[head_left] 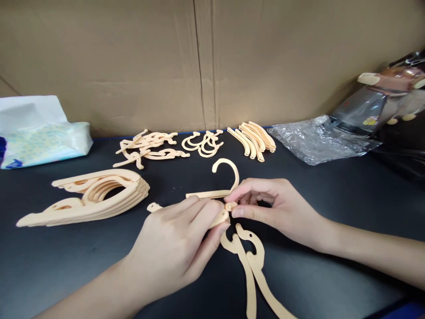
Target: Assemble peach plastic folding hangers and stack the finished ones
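My left hand (186,239) is closed around a cream plastic hanger arm (219,218), whose end with a small hole sticks out past the thumb. My right hand (268,204) pinches a cream hanger hook (234,170) between thumb and forefinger. The hook's curve rises behind the fingertips, and a small rounded end (230,206) shows between the two hands, close to the arm's end. A straight cream strip (206,194) lies just behind my left hand. Below the hands, two hanger arms with curved heads (255,261) lie partly overlapping. My left palm hides most of its piece.
On the black table, a stack of folded hangers (116,199) lies left. Along the back are piles of curved arms (146,148), hooks (207,144) and strips (255,139). A tissue pack (46,137) is far left; clear plastic (318,137) and a transparent container (361,108) are right.
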